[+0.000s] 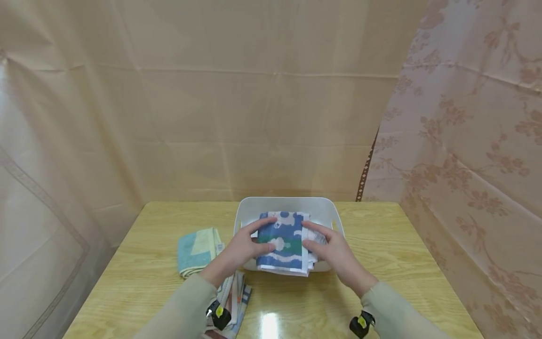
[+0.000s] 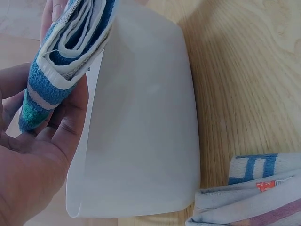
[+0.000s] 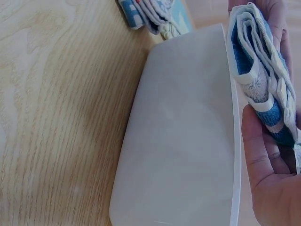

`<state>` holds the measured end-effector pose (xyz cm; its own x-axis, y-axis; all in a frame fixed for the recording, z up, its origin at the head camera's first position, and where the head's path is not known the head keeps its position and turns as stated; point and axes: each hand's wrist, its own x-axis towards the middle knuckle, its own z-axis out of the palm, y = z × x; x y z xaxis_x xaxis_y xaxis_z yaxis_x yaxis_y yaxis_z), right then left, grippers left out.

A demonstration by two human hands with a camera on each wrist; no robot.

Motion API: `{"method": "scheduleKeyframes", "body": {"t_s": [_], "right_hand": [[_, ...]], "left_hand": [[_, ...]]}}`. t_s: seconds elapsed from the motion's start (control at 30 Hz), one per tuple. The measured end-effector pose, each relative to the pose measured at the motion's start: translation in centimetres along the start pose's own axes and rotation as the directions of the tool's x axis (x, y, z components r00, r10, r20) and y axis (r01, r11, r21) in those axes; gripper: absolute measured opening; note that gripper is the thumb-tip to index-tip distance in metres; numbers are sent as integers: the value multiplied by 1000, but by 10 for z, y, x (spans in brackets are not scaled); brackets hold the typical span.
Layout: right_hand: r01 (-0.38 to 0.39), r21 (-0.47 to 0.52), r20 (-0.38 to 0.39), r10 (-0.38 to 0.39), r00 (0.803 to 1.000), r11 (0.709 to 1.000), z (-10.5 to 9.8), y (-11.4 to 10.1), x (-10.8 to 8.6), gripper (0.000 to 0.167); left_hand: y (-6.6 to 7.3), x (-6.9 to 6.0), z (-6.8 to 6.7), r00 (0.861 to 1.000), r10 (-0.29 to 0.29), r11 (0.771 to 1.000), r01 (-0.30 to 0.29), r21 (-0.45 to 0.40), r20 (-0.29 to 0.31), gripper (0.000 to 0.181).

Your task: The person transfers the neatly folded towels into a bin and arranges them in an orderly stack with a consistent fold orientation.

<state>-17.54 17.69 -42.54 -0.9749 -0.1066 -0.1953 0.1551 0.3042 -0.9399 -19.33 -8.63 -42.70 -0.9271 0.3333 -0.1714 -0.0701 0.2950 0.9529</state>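
Note:
A folded towel (image 1: pixel 282 245), blue, green and white with pale animal figures, is held over the white plastic basket (image 1: pixel 292 203). My left hand (image 1: pixel 247 242) grips its left side, thumb on the top face and fingers beneath or along the edge. On the opposite side my right hand (image 1: pixel 332 247) holds the towel the same way. In the left wrist view the folded layers of the towel (image 2: pixel 70 61) show between thumb and fingers of the left hand (image 2: pixel 44 141). The right wrist view shows the towel (image 3: pixel 263 75) above the basket rim, in the right hand (image 3: pixel 273 165).
A folded teal and yellow towel (image 1: pixel 196 252) lies on the wooden table (image 1: pixel 394 263), left of the basket. Nearer, partly under the left forearm, lies another folded towel (image 1: pixel 237 301) with stripes. Curtains hang behind the table and at both sides.

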Motion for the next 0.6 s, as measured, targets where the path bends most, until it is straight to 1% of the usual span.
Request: {"method": "scheduleKeyframes", "body": {"t_s": [0.3, 0.6], "right_hand": [[-18, 13, -6, 19, 1000, 1000, -3, 0, 8, 49], [-24, -14, -8, 24, 1000, 1000, -5, -1, 20, 50]], "left_hand": [[0, 11, 3, 1000, -7, 1000, 7, -4, -12, 59], [0, 24, 2, 999, -25, 999, 26, 38, -44, 60]]}}
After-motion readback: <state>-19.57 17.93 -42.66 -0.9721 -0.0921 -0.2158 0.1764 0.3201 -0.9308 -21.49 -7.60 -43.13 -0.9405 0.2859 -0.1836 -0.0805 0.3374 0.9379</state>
